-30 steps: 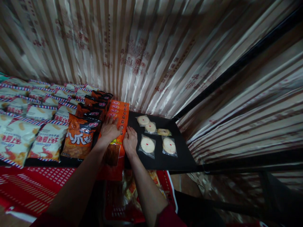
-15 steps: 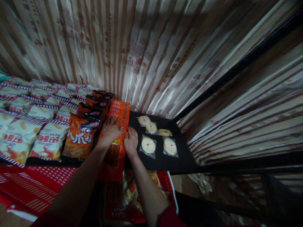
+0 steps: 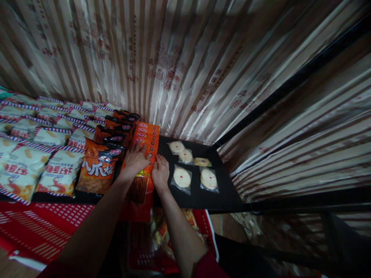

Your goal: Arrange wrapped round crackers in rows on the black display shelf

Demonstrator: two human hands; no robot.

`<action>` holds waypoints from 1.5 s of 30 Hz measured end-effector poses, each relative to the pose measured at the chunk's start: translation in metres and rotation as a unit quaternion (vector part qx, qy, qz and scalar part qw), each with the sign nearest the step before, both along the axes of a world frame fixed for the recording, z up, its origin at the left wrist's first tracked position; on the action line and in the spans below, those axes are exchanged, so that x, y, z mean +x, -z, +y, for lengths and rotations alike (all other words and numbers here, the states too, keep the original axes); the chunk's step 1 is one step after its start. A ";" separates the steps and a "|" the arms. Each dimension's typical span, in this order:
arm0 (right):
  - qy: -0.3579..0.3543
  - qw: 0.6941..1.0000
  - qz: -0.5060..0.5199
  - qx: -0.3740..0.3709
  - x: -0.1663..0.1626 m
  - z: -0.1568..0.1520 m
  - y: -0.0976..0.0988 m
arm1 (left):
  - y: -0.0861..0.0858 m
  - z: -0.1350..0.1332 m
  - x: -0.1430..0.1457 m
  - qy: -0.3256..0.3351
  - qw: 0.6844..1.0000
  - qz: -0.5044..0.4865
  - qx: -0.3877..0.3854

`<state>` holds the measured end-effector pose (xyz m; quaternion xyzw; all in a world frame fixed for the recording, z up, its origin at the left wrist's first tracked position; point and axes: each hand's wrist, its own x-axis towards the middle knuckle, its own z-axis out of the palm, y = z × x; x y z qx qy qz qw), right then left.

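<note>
A long orange snack packet (image 3: 145, 143) lies lengthwise on a black shelf (image 3: 203, 197). My left hand (image 3: 135, 159) rests flat on the packet with its fingers spread. My right hand (image 3: 160, 172) presses on the packet's right edge, fingers together and laid flat, holding nothing. Just right of that hand lie several round pale biscuits in clear wrappers (image 3: 181, 178), and another such wrapped biscuit (image 3: 208, 179) lies further right. Left of the packet stands a row of dark orange crisp bags (image 3: 98, 166).
White snack bags with striped red-and-blue edges (image 3: 59, 172) fill the shelf's left side. A striped, shiny curtain (image 3: 174, 65) hangs behind. A black frame bar (image 3: 290, 79) runs diagonally at right. Below the shelf sits a red basket (image 3: 43, 227) with more packets.
</note>
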<state>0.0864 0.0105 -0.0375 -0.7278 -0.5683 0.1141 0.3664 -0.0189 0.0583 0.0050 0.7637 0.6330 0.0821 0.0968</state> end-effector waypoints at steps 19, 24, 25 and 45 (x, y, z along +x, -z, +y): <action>0.004 1.000 -0.021 -0.008 0.000 -0.001 -0.002 | 0.009 0.003 -0.002 0.009 0.999 -0.004 0.035; -0.001 0.999 -0.035 -0.006 0.000 -0.002 -0.001 | 0.007 0.002 -0.002 0.009 1.000 -0.004 0.029; -0.001 0.999 -0.035 -0.004 0.000 -0.002 -0.001 | 0.007 0.002 -0.002 0.008 1.000 -0.005 0.027; -0.002 0.999 -0.042 -0.002 -0.001 -0.002 0.000 | 0.010 0.001 0.000 0.000 0.999 -0.007 0.038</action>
